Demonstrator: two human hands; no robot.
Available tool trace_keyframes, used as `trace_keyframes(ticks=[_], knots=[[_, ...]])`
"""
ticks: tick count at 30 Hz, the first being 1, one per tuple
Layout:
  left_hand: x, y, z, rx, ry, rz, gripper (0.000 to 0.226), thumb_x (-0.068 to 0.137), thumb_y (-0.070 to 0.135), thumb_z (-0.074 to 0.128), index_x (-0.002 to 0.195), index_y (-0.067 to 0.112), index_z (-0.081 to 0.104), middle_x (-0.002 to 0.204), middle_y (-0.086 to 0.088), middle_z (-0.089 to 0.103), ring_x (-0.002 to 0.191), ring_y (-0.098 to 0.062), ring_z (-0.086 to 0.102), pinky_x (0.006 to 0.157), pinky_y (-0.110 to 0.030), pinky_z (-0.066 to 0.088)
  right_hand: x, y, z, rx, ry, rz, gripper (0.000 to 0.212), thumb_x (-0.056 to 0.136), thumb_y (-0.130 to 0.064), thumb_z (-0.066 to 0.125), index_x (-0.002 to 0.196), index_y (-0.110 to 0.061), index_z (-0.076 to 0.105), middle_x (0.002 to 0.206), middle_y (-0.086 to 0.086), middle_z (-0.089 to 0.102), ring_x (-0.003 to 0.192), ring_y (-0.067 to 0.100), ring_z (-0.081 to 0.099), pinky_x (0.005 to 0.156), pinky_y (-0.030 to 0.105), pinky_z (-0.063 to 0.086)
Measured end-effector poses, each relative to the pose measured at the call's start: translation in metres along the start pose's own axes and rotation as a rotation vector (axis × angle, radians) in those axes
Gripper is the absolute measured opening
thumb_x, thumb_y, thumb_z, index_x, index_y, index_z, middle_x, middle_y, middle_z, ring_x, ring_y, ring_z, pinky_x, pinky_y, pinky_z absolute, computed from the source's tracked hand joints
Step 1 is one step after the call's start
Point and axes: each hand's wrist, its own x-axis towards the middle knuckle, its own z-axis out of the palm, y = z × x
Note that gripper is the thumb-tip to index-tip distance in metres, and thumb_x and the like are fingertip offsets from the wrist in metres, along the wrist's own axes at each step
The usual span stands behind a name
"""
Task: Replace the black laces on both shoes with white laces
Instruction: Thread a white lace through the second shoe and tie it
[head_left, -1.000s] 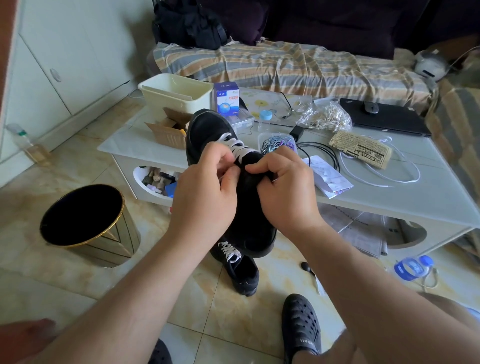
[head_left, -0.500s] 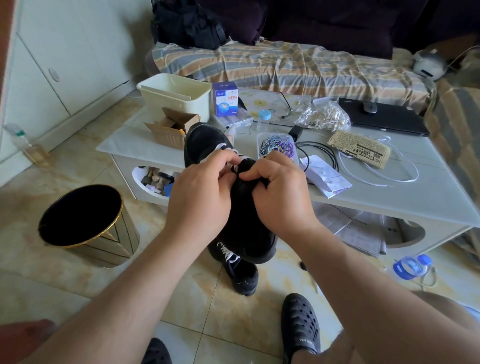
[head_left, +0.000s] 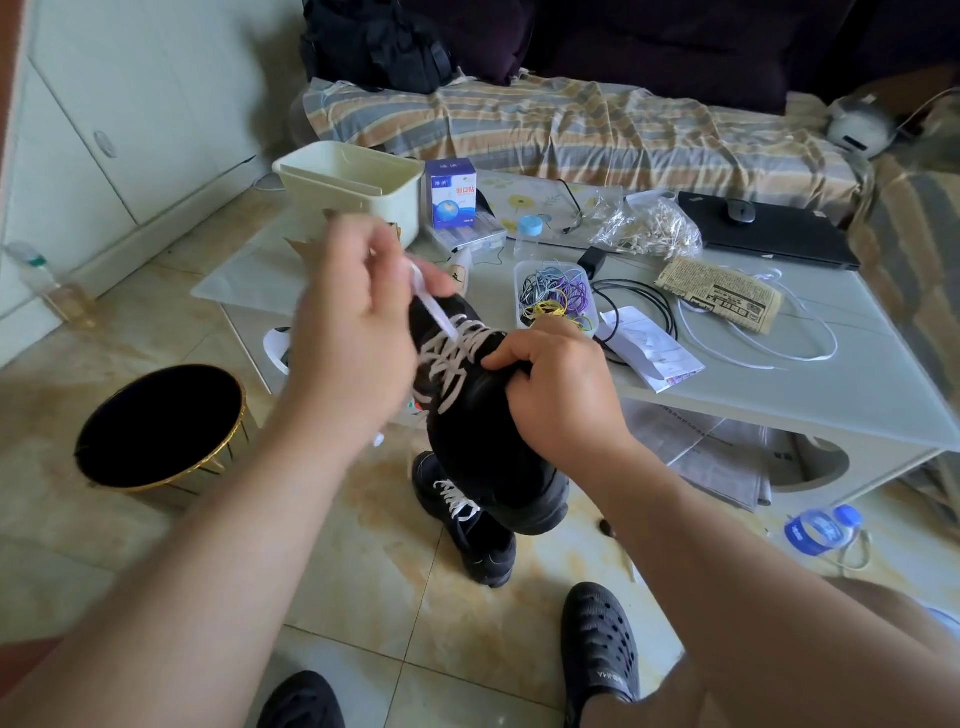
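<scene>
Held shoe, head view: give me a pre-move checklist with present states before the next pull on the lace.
1. Left hand pinches the white lace: ok, though blurred.
2. Right hand steadies the held shoe: ok.
3. Lace runs taut from hand to eyelets: ok.
4. Crossings on the shoe are even and flat: cannot tell, blurred.
5. Other lace end located: cannot tell, hidden.
6. Floor shoe already has white lace: ok, top rows show.
</scene>
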Motion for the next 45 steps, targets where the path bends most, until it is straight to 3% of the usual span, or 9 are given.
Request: trace_keyframes(ticks=[5,9,14,18,21,27,36,40,45], knots=[[0.025,0.001,-0.028,-0.318,0.410,0.012,0.011,0.105,0.019,0.035,0.108,0.023,0.044,0.080,-0.005,0.048,0.063,-0.014,0.042,0.056,-0.032,0.033,0.002,0.005,-0.018,-0.008,-0.102,0.189,0.061,0.088,-0.011,0.067,0.142,-0.038,0.054,0.090,-0.010,0.061,0.088,0.019,0.058,0.080,0.032,0.046],[0.032,-0.019,-0.046,-0.214,0.642,-0.023,0.027,0.100,0.031,0.038,0.115,0.015,0.054,0.083,0.003,0.051,0.070,-0.012,0.040,0.063,-0.038,0.033,0.007,0.005,-0.026,0.014,-0.102,0.349,0.044,0.092,-0.029,0.074,0.133,-0.033,0.063,0.086,-0.013,0.064,0.087,0.014,0.059,0.078,0.027,0.042],[0.010,-0.005,-0.021,-0.039,0.346,0.028,0.034,0.103,0.023,0.044,0.110,0.048,0.067,0.100,0.017,0.069,0.084,-0.010,0.060,0.080,-0.044,0.054,0.006,0.001,-0.023,0.175,-0.069,0.477,0.011,0.087,-0.042,0.079,0.095,-0.035,0.079,0.086,-0.021,0.072,0.085,-0.003,0.064,0.076,0.022,0.049],[-0.010,0.001,0.007,-0.065,-0.034,-0.021,0.038,0.105,0.014,0.057,0.127,0.044,0.056,0.103,0.017,0.078,0.081,-0.002,0.068,0.080,-0.026,0.056,0.006,0.000,-0.021,0.301,-0.075,0.531,0.007,0.083,-0.042,0.083,0.082,-0.040,0.076,0.078,-0.019,0.074,0.080,0.000,0.069,0.074,0.022,0.056],[-0.018,-0.013,0.023,0.099,-0.175,-0.009,0.015,0.101,0.022,0.067,0.109,0.035,0.071,0.094,0.017,0.078,0.081,-0.006,0.072,0.081,-0.028,0.057,0.004,-0.001,-0.022,0.421,-0.106,0.514,0.008,0.088,-0.027,0.082,0.087,-0.034,0.079,0.079,-0.015,0.076,0.075,0.001,0.070,0.073,0.022,0.058],[-0.021,-0.029,0.032,0.442,-0.139,0.287,0.005,0.088,0.015,0.079,0.088,0.020,0.082,0.078,0.005,0.075,0.074,-0.017,0.067,0.073,-0.026,0.049,0.006,0.001,-0.025,0.741,-0.250,0.571,0.022,0.092,0.002,0.068,0.105,-0.010,0.080,0.092,0.010,0.080,0.081,0.016,0.071,0.084,0.034,0.060],[-0.009,-0.030,0.033,0.554,-0.091,0.223,0.009,0.081,0.018,0.078,0.074,0.024,0.077,0.063,0.007,0.071,0.055,-0.014,0.062,0.054,-0.020,0.035,0.003,-0.003,-0.022,0.836,-0.221,0.576,0.023,0.093,0.005,0.068,0.096,-0.014,0.080,0.093,0.015,0.079,0.085,0.025,0.072,0.094,0.048,0.060],[-0.009,-0.023,0.037,0.539,-0.155,0.270,0.011,0.082,0.019,0.074,0.073,0.024,0.076,0.061,0.006,0.068,0.054,-0.009,0.054,0.053,-0.012,0.029,0.000,-0.007,-0.028,0.623,-0.146,0.481,0.023,0.091,-0.004,0.073,0.094,-0.026,0.080,0.083,-0.006,0.080,0.077,0.006,0.073,0.076,0.023,0.059],[-0.009,-0.017,0.034,0.516,-0.189,0.094,0.005,0.083,0.026,0.077,0.078,0.025,0.078,0.065,0.009,0.071,0.050,0.010,0.047,0.056,-0.003,0.036,-0.001,-0.008,-0.030,0.318,-0.147,0.248,0.025,0.090,-0.009,0.075,0.110,-0.023,0.082,0.084,-0.026,0.072,0.084,-0.012,0.065,0.079,0.003,0.044]])
